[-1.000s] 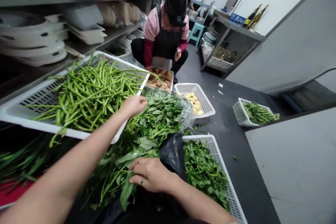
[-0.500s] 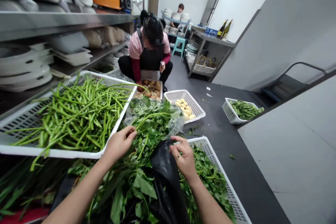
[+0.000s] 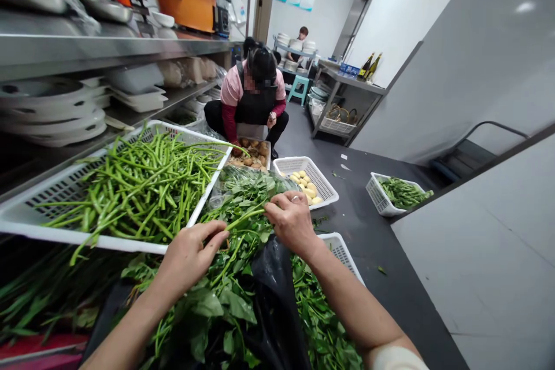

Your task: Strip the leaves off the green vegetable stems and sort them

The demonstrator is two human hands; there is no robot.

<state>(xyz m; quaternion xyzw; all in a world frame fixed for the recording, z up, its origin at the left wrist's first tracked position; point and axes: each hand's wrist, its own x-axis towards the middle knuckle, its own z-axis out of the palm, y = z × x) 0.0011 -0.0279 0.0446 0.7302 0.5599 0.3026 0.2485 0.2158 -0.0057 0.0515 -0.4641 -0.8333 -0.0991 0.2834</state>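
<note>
Pinched in my left hand [image 3: 197, 248] is the lower end of a long green stem [image 3: 247, 218]. My right hand [image 3: 292, 222] grips the same stem farther along, its fingers closed over the leafy side. Beneath both hands lies a heap of leafy greens [image 3: 236, 300], with a black plastic bag [image 3: 275, 295] among it. To the left, a white basket [image 3: 125, 243] holds many bare green stems [image 3: 147, 185]. Loose leaves [image 3: 325, 312] fill another white basket [image 3: 344, 251] under my right forearm.
A person in pink [image 3: 251, 92] squats ahead, with a hand in a tray of potatoes [image 3: 254, 153]. Peeled potatoes [image 3: 309, 188] sit in a white basket nearby. A metal shelf [image 3: 130, 46] runs along the left. A basket of greens [image 3: 401, 192] stands right.
My right hand has moved up and left from beside the black bag and has taken hold of the stem. My left hand still pinches it. The view has shifted slightly.
</note>
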